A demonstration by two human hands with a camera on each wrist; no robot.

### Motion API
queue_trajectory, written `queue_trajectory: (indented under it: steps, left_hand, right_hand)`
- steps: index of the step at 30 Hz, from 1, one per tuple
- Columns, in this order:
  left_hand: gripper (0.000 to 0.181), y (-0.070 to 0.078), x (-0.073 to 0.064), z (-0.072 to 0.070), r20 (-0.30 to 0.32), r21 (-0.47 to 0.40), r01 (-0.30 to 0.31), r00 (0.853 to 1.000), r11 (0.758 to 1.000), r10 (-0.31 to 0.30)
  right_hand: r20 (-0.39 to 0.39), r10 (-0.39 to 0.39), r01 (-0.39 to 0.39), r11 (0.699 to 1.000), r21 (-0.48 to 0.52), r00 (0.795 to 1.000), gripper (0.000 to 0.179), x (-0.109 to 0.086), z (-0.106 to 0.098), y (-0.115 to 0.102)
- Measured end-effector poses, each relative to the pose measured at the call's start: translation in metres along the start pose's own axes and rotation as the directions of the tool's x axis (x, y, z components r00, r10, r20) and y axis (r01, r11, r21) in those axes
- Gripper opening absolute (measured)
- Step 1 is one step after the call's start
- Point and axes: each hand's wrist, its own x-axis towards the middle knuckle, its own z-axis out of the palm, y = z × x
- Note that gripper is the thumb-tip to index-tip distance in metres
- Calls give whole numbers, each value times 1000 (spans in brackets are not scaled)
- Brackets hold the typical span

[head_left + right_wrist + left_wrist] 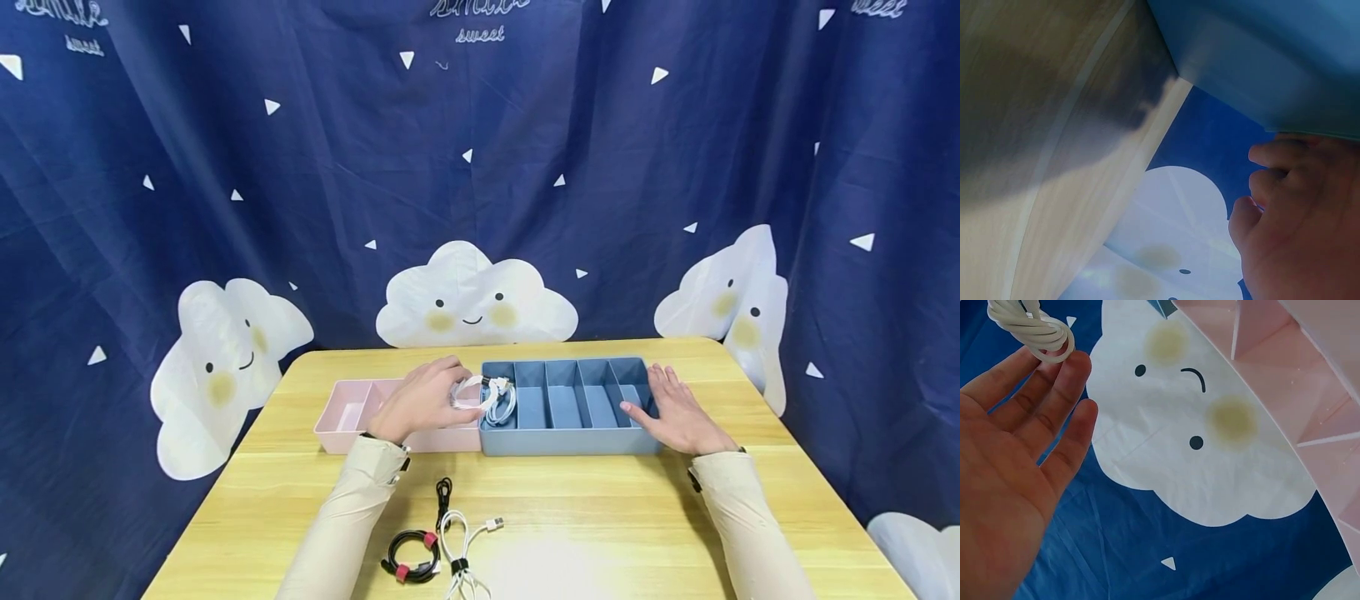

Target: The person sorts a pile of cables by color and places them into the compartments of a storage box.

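My left hand (pixel 423 402) pinches a coiled white cable (pixel 1032 328) at its fingertips, above where the pink box (pixel 442 441) meets the blue box (pixel 570 442). The thumb is out of the left wrist view. Pale loops of cable (pixel 501 410) show at the blue box's left-end compartment, overlapping the held coil in the head view. At the other end of that box, my right hand (pixel 681 419) lies along the outer side with its fingers extended. Its thumb reaches over the rim of the right-end compartment.
On the near part of the wooden table (pixel 600 517) lie a small black cable (pixel 443 493), a black coil (pixel 392 552) with red ties, and a white USB cable (pixel 495 524) with a black tie. A dark blue curtain (pixel 517 208) hangs behind the table.
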Motion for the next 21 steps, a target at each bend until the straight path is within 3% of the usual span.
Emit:
queue_trajectory:
  steps: [21]
  left_hand:
    - [57,9,16,4,17,14,5,1000,1000,-5]
  right_hand:
    - [8,5,-5,1000,6,1000,105,1,1,0]
